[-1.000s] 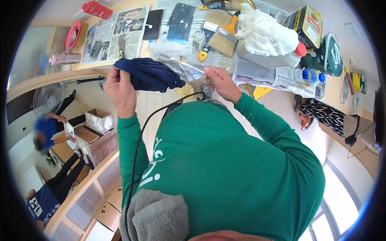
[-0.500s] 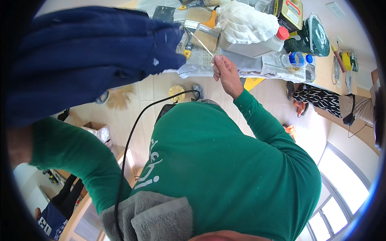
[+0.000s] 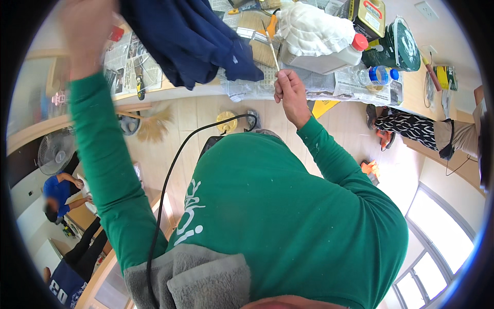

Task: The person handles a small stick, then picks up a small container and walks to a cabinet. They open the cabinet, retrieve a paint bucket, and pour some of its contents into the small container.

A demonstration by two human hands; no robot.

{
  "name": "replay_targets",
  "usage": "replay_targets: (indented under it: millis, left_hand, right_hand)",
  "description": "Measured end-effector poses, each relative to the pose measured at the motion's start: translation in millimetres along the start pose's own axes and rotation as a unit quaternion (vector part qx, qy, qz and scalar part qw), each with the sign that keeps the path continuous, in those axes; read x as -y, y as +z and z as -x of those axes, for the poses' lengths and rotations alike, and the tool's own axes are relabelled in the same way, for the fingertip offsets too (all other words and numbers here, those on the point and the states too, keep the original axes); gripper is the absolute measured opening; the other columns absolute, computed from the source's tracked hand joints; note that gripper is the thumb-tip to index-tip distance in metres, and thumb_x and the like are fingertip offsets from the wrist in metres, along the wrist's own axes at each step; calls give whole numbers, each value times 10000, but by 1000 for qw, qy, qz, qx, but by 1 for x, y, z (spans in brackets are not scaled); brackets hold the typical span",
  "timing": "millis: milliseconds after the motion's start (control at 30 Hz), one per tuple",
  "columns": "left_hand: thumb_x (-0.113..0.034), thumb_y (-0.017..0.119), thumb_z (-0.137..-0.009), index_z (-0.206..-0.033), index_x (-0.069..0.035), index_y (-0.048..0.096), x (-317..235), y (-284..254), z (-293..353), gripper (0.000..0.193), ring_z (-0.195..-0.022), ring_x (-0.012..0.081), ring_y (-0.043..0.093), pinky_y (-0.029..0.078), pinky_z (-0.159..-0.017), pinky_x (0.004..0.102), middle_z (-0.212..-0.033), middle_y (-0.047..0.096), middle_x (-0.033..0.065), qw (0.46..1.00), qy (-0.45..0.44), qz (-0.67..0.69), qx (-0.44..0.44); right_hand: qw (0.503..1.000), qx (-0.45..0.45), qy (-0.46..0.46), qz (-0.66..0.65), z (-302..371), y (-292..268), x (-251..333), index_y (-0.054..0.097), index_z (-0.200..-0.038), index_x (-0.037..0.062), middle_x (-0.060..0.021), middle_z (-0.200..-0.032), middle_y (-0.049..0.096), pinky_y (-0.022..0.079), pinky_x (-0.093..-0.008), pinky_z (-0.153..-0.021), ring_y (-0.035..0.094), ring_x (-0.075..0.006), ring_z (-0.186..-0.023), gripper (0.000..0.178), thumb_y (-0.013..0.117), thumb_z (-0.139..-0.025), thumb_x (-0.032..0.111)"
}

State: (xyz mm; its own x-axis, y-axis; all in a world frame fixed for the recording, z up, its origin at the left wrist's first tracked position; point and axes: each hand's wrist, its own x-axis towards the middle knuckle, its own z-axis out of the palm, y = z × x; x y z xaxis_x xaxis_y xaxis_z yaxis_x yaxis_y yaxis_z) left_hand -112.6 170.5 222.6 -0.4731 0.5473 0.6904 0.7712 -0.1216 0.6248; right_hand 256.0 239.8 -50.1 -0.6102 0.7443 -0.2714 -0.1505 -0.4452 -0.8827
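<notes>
My right hand (image 3: pixel 290 90) is closed on the pale handle of a thin paintbrush (image 3: pixel 276 57), its dark tip pointing up and away over the table. At the upper left, my raised left hand (image 3: pixel 88 36) is blurred and its fingers are cut off by the view's edge. A navy cloth (image 3: pixel 190 44), with small pale marks, hangs from beside that hand and seems gripped by it; its lower end spreads over the table. Wide flat paintbrushes (image 3: pixel 265 53) with metal bands lie just beyond the thin brush.
Newspaper (image 3: pixel 350 82) covers the table. On it stand a white jug (image 3: pixel 321 63) with a red cap and cloth over it, a bottle (image 3: pixel 378 76), a green bucket (image 3: pixel 404 46) and a tin (image 3: pixel 371 20). A black cable (image 3: pixel 177 149) crosses my front. Other people are at the left and right.
My left hand has swung up and away to the far left of the table. The navy cloth has moved up and right, uncovering newspaper and tools. The thin paintbrush now points more upright.
</notes>
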Motion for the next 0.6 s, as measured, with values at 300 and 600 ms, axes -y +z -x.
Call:
replay_targets:
  millis: [300, 600]
  left_hand:
    - [-206, 654, -966, -1098, -28, 757, 88, 78, 196, 244, -975, 428, 699, 548, -829, 490, -999, 736, 214, 847, -83, -200, 485]
    - [-232, 720, -1015, -1319, 17, 693, 4, 35, 230, 394, -941, 113, 682, 535, -773, 244, -1146, 748, 87, 850, -444, 273, 75]
  right_hand:
    - [994, 53, -38, 90, -7, 5, -1, 600, -1163, 49, 38, -781, 500, 410, -222, -561, 443, -43, -644, 224, 559, -1111, 263]
    - [980, 169, -19, 105, 9, 48, 4, 627, -1135, 48, 75, -821, 512, 355, -209, -628, 420, -24, -726, 180, 589, -1094, 219]
